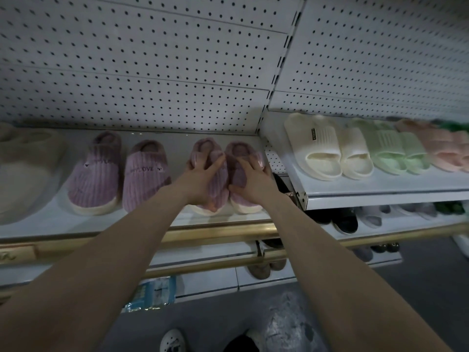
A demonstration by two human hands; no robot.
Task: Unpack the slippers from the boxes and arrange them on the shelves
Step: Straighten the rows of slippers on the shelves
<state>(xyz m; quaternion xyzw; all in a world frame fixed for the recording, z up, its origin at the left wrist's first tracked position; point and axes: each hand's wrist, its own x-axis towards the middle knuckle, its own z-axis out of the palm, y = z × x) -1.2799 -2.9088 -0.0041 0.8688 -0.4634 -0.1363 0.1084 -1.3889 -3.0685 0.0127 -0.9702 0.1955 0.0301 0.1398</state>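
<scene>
**Both hands on a purple pair at the right end of the shelf**

A pair of purple ribbed plush slippers [217, 191] stands at the right end of a white metal shelf [50, 222]. Their toes point to the near edge and their heel openings face the white pegboard back panel [152, 72]. The two slippers touch side by side.

The left hand [200, 179] lies over the upper of the left slipper, its fingers [197, 161] spread and reaching towards the heel opening. The right hand [252, 179] lies over the right slipper in the same way, with fingers spread and the thumb against the slipper's inner side near the toe. Whether either thumb hooks under the fabric cannot be told.

Just to the left on the same shelf stands a second pair of purple ribbed slippers [95, 179], one with "LOVE" stitched across its upper. Further left, blurred, sits a pair of cream fluffy slippers [25, 168].

To the right, a neighbouring white shelf [380, 189] carries a close row of cream rubber slides [314, 146], pale green slides [390, 148] and pink slides [436, 146]. A brass-coloured rail [215, 232] runs along the near edge of the shelving.

Lower shelves on the right hold dark shoes [345, 221], and a blue plastic packet [152, 293] lies on a low shelf nearer left. At the bottom edge is the person's white shoe [172, 341] on the grey floor.
</scene>
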